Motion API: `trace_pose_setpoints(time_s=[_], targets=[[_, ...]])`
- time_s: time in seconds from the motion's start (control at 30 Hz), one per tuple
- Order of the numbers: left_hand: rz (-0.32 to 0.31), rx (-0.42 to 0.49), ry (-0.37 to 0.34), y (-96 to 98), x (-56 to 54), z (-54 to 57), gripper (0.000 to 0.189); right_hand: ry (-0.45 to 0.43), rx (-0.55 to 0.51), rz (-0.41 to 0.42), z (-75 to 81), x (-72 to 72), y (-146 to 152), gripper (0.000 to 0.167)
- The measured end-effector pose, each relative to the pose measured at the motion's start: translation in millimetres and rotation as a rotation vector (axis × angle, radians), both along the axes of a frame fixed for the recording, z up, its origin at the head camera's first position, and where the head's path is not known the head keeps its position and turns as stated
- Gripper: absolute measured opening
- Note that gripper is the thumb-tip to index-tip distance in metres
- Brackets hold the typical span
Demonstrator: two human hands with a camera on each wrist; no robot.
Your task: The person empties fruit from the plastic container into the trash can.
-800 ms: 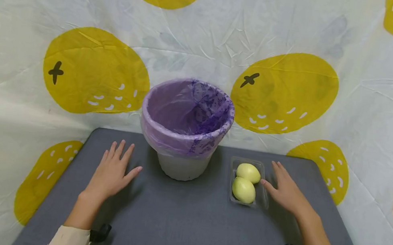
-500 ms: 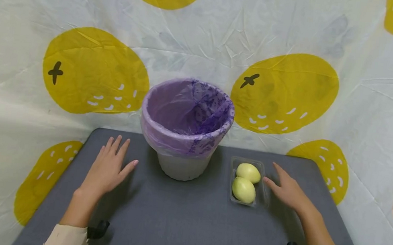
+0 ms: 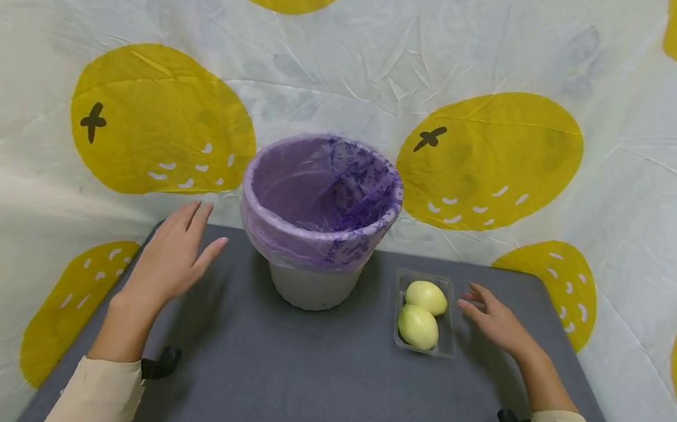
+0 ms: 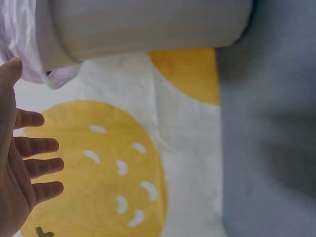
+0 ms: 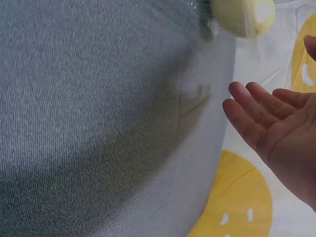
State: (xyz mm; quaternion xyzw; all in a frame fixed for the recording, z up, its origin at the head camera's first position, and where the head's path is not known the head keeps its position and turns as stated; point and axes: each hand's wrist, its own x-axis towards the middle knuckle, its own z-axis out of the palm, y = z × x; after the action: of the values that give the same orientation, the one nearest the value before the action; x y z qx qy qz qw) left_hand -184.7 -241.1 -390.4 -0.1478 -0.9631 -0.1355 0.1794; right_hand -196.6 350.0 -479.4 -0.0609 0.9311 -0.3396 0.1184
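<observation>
A pale plastic bin (image 3: 312,288) stands at the back middle of the table, lined with a purple patterned bag (image 3: 303,245) folded over its rim. To its right, two pale yellow-green round fruits (image 3: 419,327) lie in a clear plastic tray (image 3: 446,354); their exact kind I cannot tell. My left hand (image 3: 166,257) is raised left of the bin, fingers extended and apart from it; in the left wrist view its palm (image 4: 15,182) holds nothing. Just right of the tray hovers my right hand (image 3: 498,323), fingers slightly bent, touching nothing; the right wrist view shows its bare palm (image 5: 291,143).
The dark grey tabletop (image 3: 299,387) runs back to a white cloth (image 3: 345,45) printed with large yellow fruit shapes, which hangs behind and at both sides. Dark wrist mounts (image 3: 161,363) sit at the sleeves' ends.
My left hand has risen and shifted left, away from the table. The right hand has moved slightly right, its fingers bending a little. Bin, tray and fruits have stayed in place.
</observation>
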Motion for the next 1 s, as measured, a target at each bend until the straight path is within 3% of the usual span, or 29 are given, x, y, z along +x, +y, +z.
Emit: trace_pose_setpoints(time_s=[0.27,0.43,0.77,1.0], targets=[[-0.011,0.069,-0.043,3.8,-11.6,25.8,0.071,-0.043,-0.106,0.013,-3.1,-4.7,3,0.075],[-0.027,0.169,-0.077,8.6,-20.3,41.0,0.070,-0.105,-0.179,-0.011,-6.2,-8.1,7,0.077],[-0.122,0.363,-0.017,20.0,-45.0,70.9,0.058,-0.180,-0.308,0.000,-17.5,-14.0,11,0.072],[-0.080,0.470,-0.147,29.1,-63.9,89.2,0.066,-0.216,-0.408,-0.030,-23.1,-16.7,13,0.072]])
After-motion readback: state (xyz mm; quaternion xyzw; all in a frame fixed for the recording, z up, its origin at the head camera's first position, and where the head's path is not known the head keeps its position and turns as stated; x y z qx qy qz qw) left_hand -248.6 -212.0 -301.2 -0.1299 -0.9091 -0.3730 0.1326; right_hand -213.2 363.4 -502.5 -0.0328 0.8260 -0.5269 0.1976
